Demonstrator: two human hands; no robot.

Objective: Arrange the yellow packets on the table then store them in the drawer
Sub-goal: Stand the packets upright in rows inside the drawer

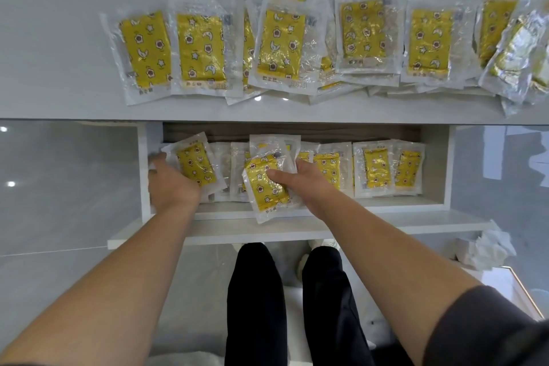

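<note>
I have both hands down in the open drawer (pixel 435 163), well apart from each other. My right hand (pixel 301 180) is at the drawer's middle, clamped on a tilted packet (pixel 266 190). The thumb lies across its yellow face, the fingers curl behind its upper edge, and its lower end hangs over the drawer's front rim. My left hand (pixel 173 184) is at the drawer's left end, fingertips reaching toward the left wall, with a second packet (pixel 194 166) lying against it. I cannot tell whether it grips that one or only presses it. A row of packets (pixel 377 169) fills the drawer toward its right end. Many yellow packets (pixel 280 41) lie in a loose, overlapping line on the bench (pixel 59 62) just behind the drawer, not yet stored. I judge them light, soft and crinkly, with a glossy clear wrap that will slide on its neighbours and on the shiny bench. The best hold looks to be a gentle pinch across the flat yellow pad or on the sealed clear border, since a hard squeeze would only crumple the wrap.
</note>
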